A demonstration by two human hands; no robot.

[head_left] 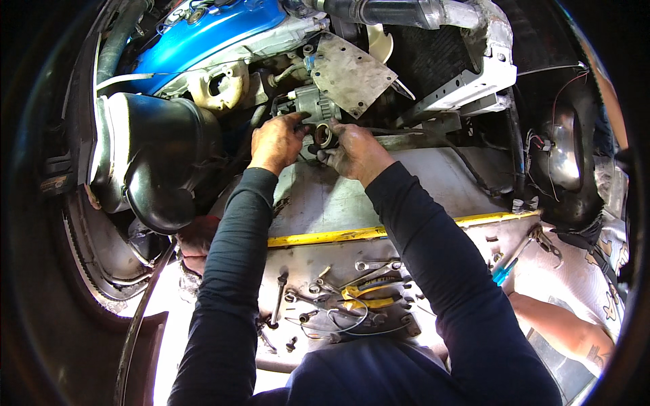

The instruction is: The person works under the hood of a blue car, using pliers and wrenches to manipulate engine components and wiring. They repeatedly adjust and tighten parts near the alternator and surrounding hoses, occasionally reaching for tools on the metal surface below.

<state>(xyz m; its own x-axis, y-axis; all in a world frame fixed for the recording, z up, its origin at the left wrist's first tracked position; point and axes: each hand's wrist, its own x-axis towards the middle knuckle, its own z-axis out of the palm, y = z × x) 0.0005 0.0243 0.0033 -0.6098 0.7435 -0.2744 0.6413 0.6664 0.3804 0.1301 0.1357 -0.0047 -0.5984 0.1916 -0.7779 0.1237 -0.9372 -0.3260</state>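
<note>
Both hands reach into an engine bay, in front of a ribbed metal housing (318,106) that looks like an alternator. Held at the right fingertips is a ring-shaped metal part (323,137), with a small dark round end (321,155) below it. My right hand (359,150) is closed around this part. Just left of it, my left hand (276,142) has its fingers curled in at the base of the housing; what they grip is hidden. Above the hands a flat metal plate with holes (352,74) sits tilted.
A blue engine cover (210,37) is at the far left, above a large black canister (159,145). Below my hands runs a yellow-edged strip (325,237). Wrenches (378,264), yellow-handled pliers (371,302) and bolts lie nearer me. Another person's arm (558,328) rests at right.
</note>
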